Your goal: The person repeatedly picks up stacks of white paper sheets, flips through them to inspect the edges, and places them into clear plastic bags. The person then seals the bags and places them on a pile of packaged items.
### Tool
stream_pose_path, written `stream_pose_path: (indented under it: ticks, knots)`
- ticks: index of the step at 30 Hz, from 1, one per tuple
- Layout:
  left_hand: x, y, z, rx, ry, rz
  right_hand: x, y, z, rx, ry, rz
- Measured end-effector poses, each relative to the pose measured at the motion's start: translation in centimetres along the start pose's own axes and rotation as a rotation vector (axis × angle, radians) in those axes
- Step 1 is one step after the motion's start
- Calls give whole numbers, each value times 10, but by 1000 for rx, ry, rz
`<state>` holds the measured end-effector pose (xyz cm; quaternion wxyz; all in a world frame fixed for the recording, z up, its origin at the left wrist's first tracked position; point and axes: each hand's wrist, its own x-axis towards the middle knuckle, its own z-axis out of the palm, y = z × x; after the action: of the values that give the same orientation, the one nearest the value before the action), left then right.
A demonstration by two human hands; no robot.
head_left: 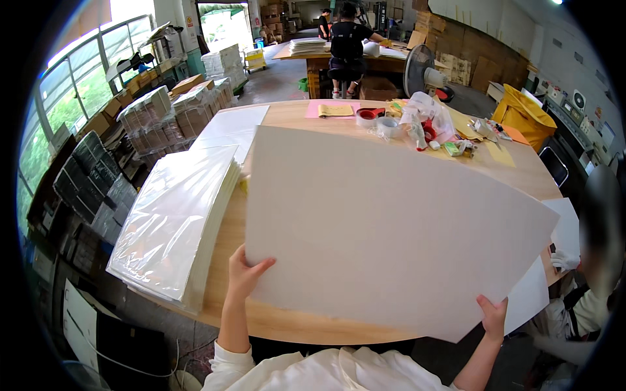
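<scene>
A large blank white board (391,228) is held up over the wooden table (287,322), covering much of it. My left hand (245,272) grips its left edge, thumb lying on the face. At the lower right edge my right hand (493,315) pinches it the same way, thumb on top. The fingers behind the board are hidden from me. To the left lies a stack of white sheets in clear plastic wrap (176,221). Beyond the stack is a flat white sheet (231,124).
Tape rolls (388,127), a crumpled plastic bag (430,114) and small items crowd the table's far side. At the right, a co-worker's gloved hand (565,260) is beside another white sheet (529,296). Wrapped bundles (150,117) stand left; a fan (419,70) stands beyond.
</scene>
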<state>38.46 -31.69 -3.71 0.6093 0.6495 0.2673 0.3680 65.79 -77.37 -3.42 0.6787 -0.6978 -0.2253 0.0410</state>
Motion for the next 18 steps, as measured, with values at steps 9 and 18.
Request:
stream_pose_path:
  ticks: [9, 18]
  knots:
    - [14, -45, 93, 629, -357, -98, -92, 52, -66, 181, 190, 338]
    - [11, -125, 130, 1344, -250, 156, -156, 81, -101, 258, 239, 479]
